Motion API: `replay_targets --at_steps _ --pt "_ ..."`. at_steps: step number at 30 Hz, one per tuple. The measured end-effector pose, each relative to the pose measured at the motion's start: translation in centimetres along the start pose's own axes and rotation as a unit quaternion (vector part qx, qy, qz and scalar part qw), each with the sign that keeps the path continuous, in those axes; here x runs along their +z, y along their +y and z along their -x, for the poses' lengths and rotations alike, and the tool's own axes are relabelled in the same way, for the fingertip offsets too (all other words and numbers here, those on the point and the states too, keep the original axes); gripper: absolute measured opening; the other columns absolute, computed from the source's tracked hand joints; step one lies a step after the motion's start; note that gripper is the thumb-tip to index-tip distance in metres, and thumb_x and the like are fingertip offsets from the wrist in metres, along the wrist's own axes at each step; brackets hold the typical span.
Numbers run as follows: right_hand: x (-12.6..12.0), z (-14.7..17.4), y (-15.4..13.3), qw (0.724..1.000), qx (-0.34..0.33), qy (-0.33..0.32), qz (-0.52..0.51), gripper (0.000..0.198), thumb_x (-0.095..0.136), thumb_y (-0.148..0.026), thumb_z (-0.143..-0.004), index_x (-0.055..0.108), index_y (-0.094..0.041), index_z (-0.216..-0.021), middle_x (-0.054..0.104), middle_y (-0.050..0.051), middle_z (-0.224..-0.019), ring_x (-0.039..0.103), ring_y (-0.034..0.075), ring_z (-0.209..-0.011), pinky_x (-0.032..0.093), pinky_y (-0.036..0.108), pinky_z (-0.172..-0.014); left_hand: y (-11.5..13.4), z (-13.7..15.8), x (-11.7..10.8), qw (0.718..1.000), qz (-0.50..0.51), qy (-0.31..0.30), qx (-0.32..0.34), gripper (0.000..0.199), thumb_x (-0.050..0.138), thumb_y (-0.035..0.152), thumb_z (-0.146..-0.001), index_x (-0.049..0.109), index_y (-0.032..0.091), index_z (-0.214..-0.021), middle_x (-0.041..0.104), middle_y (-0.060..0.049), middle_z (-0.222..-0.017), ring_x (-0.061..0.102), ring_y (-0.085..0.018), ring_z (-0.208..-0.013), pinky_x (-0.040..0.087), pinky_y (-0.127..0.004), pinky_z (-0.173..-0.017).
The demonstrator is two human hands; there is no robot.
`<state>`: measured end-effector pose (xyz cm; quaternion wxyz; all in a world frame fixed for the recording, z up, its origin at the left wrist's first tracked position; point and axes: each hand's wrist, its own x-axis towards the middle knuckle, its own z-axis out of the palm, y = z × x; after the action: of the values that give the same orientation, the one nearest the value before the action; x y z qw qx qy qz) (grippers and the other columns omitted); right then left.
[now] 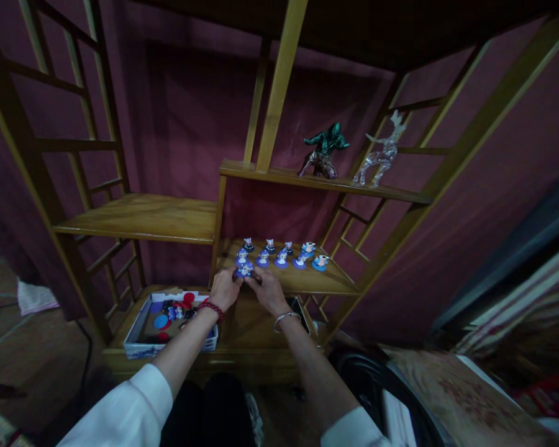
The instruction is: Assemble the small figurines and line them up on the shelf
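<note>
Between the fingertips of both hands is a small purple-based figurine (pixel 245 269), at the front left of a wooden shelf (pixel 326 282). My left hand (pixel 226 288), with a red bead bracelet, closes on its left side. My right hand (pixel 267 290), with a silver bangle, pinches its right side. Just behind stands a row of purple figurines (pixel 281 258). Dark-based figurines (pixel 270 246) form the back row, and blue-based cow-like figurines (pixel 320 262) stand at the right end. The held figurine's base is partly hidden by my fingers.
A cardboard box (pixel 137 332) of loose figurines and coloured discs sits lower left. On the upper shelf stand a dark green crouching statue (pixel 327 149) and a clear deer figurine (pixel 381 152). Wooden uprights (pixel 217 230) frame the compartment. A black round object (pixel 372 379) is at lower right.
</note>
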<state>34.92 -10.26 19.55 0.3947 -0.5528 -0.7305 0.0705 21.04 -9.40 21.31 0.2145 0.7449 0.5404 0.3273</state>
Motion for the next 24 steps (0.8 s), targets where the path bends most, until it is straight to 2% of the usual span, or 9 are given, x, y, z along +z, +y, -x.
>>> replay_targets --at_steps 7,14,20,24 --pt "-0.19 -0.28 -0.32 1.0 0.003 -0.004 0.014 0.013 0.052 -0.027 -0.075 0.052 -0.019 -0.065 0.054 -0.001 -0.062 0.047 0.014 -0.062 0.035 0.023 -0.056 -0.07 -0.45 -0.08 1.0 0.003 -0.017 -0.016 0.021 0.049 0.016 -0.073 0.06 0.018 -0.091 0.062 -0.003 -0.074 0.055 -0.012 -0.069 0.037 -0.02 -0.061" --pt "-0.49 -0.46 -0.59 1.0 0.008 -0.02 0.022 0.01 0.053 -0.026 -0.075 0.053 -0.019 -0.067 0.055 -0.001 -0.064 0.048 0.014 -0.065 0.035 0.023 -0.058 0.4 -0.58 -0.36 0.999 -0.027 -0.025 -0.018 0.019 0.048 0.015 -0.072 0.06 0.017 -0.087 0.063 -0.005 -0.077 0.057 -0.014 -0.074 0.039 -0.021 -0.064" --pt "-0.59 -0.55 -0.49 0.998 0.03 -0.045 0.039 0.01 0.053 -0.027 -0.075 0.059 -0.02 -0.08 0.058 0.002 -0.074 0.049 0.017 -0.075 0.04 0.026 -0.066 0.52 -0.73 -0.31 0.998 -0.048 -0.023 -0.021 0.019 0.048 0.016 -0.072 0.061 0.016 -0.086 0.063 -0.008 -0.082 0.057 -0.017 -0.083 0.04 -0.022 -0.069" --pt "-0.39 -0.46 0.01 0.998 0.016 -0.042 0.036 0.025 0.052 -0.025 -0.076 0.057 -0.021 -0.1 0.059 0.005 -0.089 0.049 0.018 -0.088 0.04 0.03 -0.077 0.34 -0.96 -0.07 0.998 -0.044 -0.033 -0.017 0.021 0.049 0.016 -0.071 0.061 0.016 -0.088 0.064 -0.007 -0.083 0.057 -0.018 -0.086 0.04 -0.023 -0.072"
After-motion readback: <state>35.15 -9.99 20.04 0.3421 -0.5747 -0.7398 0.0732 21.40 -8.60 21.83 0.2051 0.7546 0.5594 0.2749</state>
